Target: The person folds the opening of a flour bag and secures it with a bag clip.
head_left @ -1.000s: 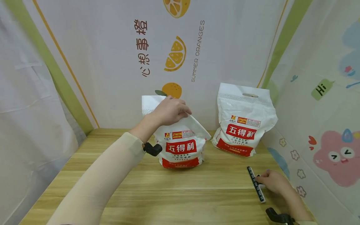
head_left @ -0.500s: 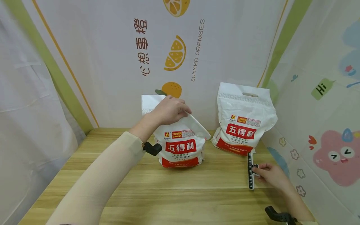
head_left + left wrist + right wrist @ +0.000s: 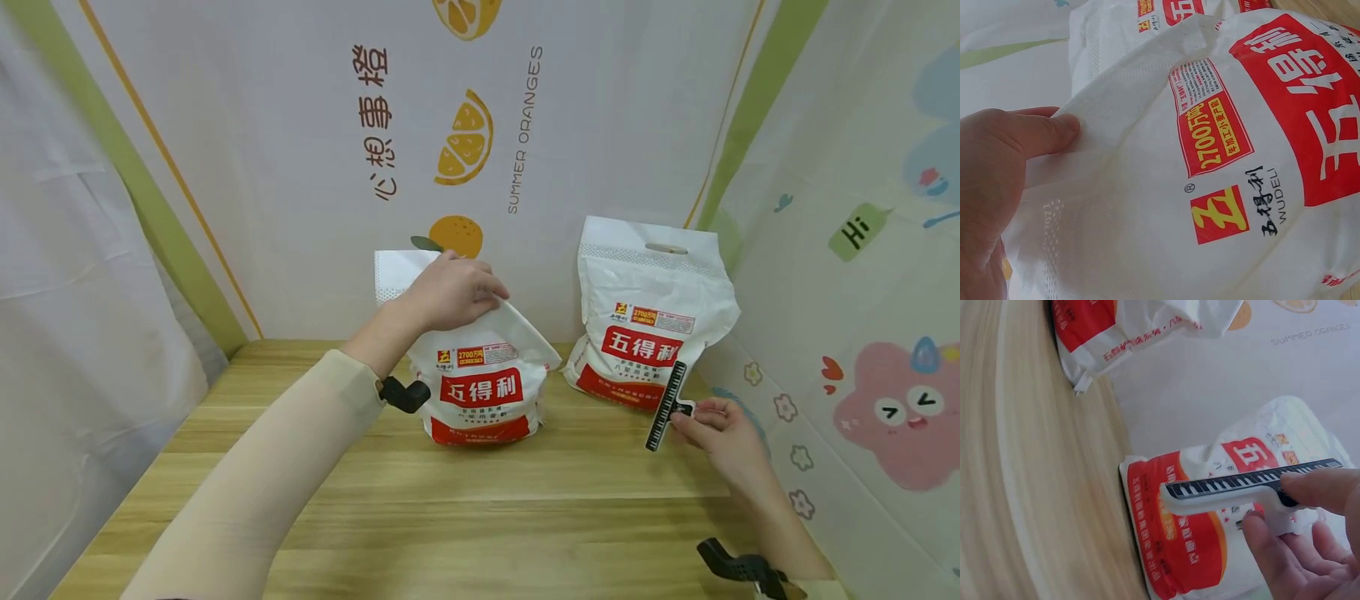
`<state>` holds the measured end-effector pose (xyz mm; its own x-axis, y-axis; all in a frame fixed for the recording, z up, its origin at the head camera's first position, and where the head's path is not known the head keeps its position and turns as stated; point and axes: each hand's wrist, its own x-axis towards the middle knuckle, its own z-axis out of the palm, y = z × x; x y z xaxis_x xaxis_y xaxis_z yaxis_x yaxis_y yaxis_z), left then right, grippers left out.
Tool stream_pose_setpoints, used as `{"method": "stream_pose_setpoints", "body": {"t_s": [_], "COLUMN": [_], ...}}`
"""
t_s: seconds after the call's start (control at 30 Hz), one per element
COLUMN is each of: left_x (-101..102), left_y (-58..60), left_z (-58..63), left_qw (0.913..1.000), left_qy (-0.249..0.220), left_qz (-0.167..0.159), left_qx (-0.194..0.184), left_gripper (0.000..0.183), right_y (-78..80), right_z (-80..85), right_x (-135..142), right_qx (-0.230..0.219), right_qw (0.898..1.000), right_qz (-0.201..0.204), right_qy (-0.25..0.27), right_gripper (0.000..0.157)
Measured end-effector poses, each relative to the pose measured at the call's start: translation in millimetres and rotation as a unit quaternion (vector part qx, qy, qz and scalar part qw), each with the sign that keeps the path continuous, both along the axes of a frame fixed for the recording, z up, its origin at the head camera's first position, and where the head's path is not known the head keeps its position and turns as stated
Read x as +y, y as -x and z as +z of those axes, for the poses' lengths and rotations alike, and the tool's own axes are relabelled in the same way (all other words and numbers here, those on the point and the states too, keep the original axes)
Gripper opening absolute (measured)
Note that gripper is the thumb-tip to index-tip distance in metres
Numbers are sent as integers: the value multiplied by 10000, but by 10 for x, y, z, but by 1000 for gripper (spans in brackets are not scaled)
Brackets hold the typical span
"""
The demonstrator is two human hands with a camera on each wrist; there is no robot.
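Observation:
My left hand (image 3: 453,292) pinches the folded-over top of a white and red flour bag (image 3: 483,392), which stands on the table at the middle. In the left wrist view, the thumb presses on the white top edge beside the printed logo (image 3: 1219,215). My right hand (image 3: 723,437) holds a long bag clip (image 3: 663,412) with a black and white piano-key pattern. Its thumb and fingers pinch the clip's handle, as the right wrist view shows. Raised and tilted, the clip (image 3: 1229,484) overlaps the lower part of a second flour bag (image 3: 630,287) in the head view.
The second bag, with a cut-out carry handle at its top, stands at the back right against the curtain (image 3: 615,125). A patterned side curtain (image 3: 847,317) borders the right edge of the wooden table (image 3: 480,533). Each wrist wears a black camera mount (image 3: 405,395).
My right hand has lifted the bag clip off the table and moved it away from me, turning it so its far end tips right. My left hand keeps its place on the flour bag.

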<state>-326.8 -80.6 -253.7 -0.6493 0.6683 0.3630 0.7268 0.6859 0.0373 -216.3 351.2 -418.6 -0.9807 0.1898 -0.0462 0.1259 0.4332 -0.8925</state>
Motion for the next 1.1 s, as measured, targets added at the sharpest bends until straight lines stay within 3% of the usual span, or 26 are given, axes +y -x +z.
{"method": "stream_pose_setpoints", "body": {"t_s": [0.1, 0.27, 0.57, 0.87, 1.1], "left_x": [3, 7, 0, -56, -106], "left_y": [-3, 6, 13, 40, 48], "left_z": [13, 21, 50, 81, 108], "left_qw": [10000, 10000, 9996, 9994, 9992], "left_qy": [-1, -12, -38, -104, -238], "left_qz": [-6, -30, 17, 139, 170], "left_qx": [-3, 23, 266, 305, 278], "left_gripper": [21, 21, 21, 23, 21], "right_y": [-8, -20, 43, 113, 201], "right_z": [64, 185, 376, 590, 751], "right_x": [-49, -144, -249, -357, -447], "right_qx": [220, 392, 476, 1031, 1677], "right_qw": [9997, 9990, 9969, 9924, 9848], "right_qz": [-62, -200, -537, -670, -453], "right_qy": [25, -19, 334, -34, 1], "right_gripper": [76, 68, 74, 62, 35]}}
